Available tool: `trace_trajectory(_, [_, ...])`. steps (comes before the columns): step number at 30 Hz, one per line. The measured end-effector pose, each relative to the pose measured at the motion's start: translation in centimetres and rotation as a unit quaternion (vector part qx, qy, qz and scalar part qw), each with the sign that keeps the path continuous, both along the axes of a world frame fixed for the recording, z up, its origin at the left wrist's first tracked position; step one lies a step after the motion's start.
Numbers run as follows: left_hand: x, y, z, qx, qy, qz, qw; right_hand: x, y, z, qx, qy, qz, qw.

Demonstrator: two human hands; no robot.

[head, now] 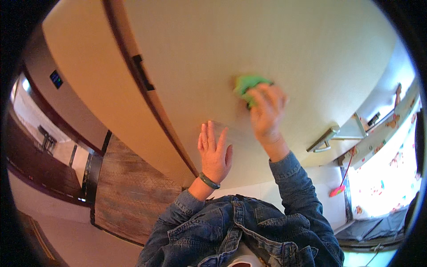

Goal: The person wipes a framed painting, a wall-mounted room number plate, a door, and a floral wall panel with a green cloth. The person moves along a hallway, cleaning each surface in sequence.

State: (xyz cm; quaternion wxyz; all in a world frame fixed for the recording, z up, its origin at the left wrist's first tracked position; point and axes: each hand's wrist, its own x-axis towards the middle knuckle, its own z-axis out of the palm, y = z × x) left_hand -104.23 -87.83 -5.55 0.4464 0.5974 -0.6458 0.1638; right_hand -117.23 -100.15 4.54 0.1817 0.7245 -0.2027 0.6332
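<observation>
A pale, smooth door (200, 43) stands in front of me. My right hand (268, 111) grips a crumpled green cloth (251, 87) against its surface, and both are slightly blurred. Lower down and to the left, my left hand (214, 148) is raised at the door with its fingers extended and holds nothing. Whether its palm touches the surface is hard to tell. A dark bangle (209, 181) circles the left wrist.
To the right, a metal lever handle (323, 139) juts out. A pink-headed broom or similar tool (337, 191) stands beyond it, near a patterned curtain (383, 187). A brown-edged frame (160, 125) runs along the left, with wood-look flooring (133, 190) below.
</observation>
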Motion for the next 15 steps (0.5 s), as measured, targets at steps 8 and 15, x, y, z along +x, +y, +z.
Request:
trace_trajectory(8, [3.6, 2.0, -0.4, -0.034, 0.040, 0.030, 0.998, 4.8, -0.2, 10.3, -0.083, -0.004, 0.004, 0.997])
trace_trajectory(15, [7.1, 3.6, -0.9, -0.047, 0.070, 0.059, 0.995, 10.3, 5.0, 5.0, -0.076, 0.154, 0.074, 0.982])
